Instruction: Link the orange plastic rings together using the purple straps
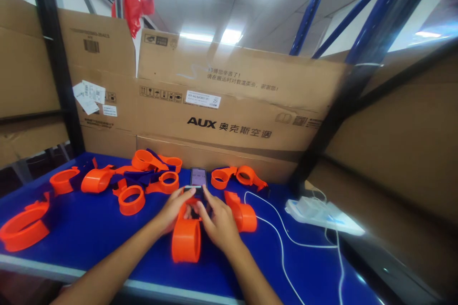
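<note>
Both my hands are on one orange tape dispenser (186,240), over the front middle of the blue table. My left hand (175,209) grips its far end from the left, thumb on top beside a dark piece at the tip. My right hand (219,219) closes on the same end from the right, fingertips against the dark piece. The wide orange ring points towards me. Just right of my right hand lies another orange tape dispenser (242,212). A phone (198,177) with a lit screen stands behind my hands.
Several orange tape dispensers (131,200) lie on the left of the blue table (107,243), some with dark blue parts. Two more dispensers (246,175) sit at the back right. A white cable (282,248) runs to a white power strip (322,214). Cardboard (229,105) walls the back.
</note>
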Demonstrator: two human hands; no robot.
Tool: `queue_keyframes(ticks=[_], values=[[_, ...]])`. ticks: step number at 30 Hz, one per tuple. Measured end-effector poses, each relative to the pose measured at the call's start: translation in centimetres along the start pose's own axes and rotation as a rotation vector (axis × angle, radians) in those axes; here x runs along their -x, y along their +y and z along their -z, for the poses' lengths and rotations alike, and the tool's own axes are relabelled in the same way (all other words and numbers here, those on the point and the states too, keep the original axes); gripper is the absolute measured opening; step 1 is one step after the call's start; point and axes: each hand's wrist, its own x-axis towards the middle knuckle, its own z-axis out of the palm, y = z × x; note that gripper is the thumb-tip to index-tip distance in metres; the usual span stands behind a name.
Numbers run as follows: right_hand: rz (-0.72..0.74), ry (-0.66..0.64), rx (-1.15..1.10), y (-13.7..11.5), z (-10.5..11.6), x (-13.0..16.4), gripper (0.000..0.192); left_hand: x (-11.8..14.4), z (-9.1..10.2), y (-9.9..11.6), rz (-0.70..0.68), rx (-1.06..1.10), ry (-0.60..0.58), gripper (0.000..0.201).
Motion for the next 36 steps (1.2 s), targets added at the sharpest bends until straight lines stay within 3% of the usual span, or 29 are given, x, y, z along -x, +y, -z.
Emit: queue_keyframes(ticks=[8,24,36], values=[[0.061,0.038,0.141,0.3,-0.2,-0.1,0.048,0.1,-0.6,0.9,0.051,0.185,0.043,0.026],[0.077,0.014,0.284,0.7,-1.4,0.2,0.050,0.3,-0.4,0.6,0.117,0.125,0.082,0.028],[0.122,0.043,0.185,0.8,-1.0,0.0,0.049,0.2,-0.2,0.6,0.097,0.088,0.051,0.035]])
